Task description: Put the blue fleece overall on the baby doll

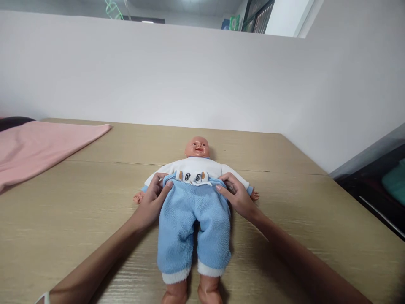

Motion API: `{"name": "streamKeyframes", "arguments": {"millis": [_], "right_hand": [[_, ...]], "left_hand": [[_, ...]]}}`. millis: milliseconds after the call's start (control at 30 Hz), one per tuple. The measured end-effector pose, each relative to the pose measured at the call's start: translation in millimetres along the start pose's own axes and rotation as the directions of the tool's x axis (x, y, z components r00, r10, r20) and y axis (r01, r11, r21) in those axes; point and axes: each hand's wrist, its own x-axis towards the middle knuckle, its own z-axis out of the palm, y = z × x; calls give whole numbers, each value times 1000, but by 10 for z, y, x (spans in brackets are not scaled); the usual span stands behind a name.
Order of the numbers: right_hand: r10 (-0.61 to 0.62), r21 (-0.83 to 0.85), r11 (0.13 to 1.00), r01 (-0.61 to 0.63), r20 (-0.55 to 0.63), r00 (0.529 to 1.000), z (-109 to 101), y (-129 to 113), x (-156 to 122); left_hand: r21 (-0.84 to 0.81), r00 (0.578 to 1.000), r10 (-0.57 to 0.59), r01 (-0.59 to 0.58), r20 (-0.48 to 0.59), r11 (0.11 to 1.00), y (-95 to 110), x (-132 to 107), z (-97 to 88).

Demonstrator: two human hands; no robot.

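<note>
A baby doll lies on its back on the wooden table, head away from me and feet towards me. It wears a white long-sleeved top with two printed eyes on the front and blue cuffs. Fuzzy light blue pants with white hems cover its legs down to the shins. My left hand pinches the waistband of the pants at its left corner. At the right corner, my right hand grips the same waistband, thumb on top. The waistband sits across the doll's belly, just below the printed eyes.
A pink cloth is spread over the table's left side, with a dark object behind it. A white partition wall rises behind the table. Beyond the right edge is a dark container with something green inside.
</note>
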Motion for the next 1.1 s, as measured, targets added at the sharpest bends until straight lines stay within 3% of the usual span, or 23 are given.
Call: {"name": "streamKeyframes", "arguments": {"millis": [167, 333, 433, 567, 667, 767, 967, 1100], "right_hand": [[15, -31, 999, -18, -114, 993, 76, 151, 113], [105, -18, 994, -110, -167, 980, 127, 293, 256], [119, -39, 991, -126, -158, 980, 131, 310, 259], [115, -150, 979, -136, -141, 983, 91, 257, 98], [51, -196, 978, -72, -111, 992, 58, 217, -5], [77, -139, 986, -86, -74, 994, 37, 204, -22], [204, 41, 979, -200, -115, 972, 84, 254, 17], [272, 193, 952, -239, -170, 947, 183, 299, -6]], "left_hand": [[22, 992, 92, -91, -89, 996, -127, 121, 74], [-104, 997, -71, 72, 9, 992, -236, 346, 54], [-143, 991, -110, 121, 79, 982, -246, 399, 19], [113, 997, -83, 82, 3, 990, -194, 339, -78], [358, 1000, -13, 16, -11, 934, -172, 282, -163], [422, 999, -2, -14, 39, 906, -172, 252, -198], [335, 995, -2, -30, 95, 942, -167, 233, -157], [277, 999, 25, -33, 33, 960, -233, 217, -145]]}}
